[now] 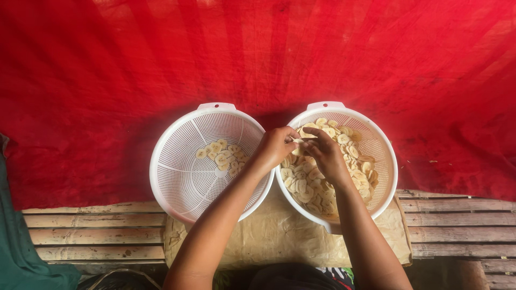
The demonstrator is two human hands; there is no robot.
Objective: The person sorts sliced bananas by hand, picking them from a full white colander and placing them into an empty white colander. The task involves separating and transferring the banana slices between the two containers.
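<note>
White plastic colanders sit side by side on a sheet of tan paper (279, 236) spread over a slatted wooden bench (97, 231), against a red cloth backdrop (258, 53). The right colander (384, 156) holds a heap of pale yellow banana chips (306, 185); the left colander (172, 177) holds only a small cluster of chips (221, 156) near its middle. Both hands meet above the right colander's near-left rim. The left hand (275, 146) and right hand (322, 150) pinch a single chip (299, 144) between their fingertips, held just above the heap and not touching it. Green fabric (21, 252) lies at the bench's left edge.
</note>
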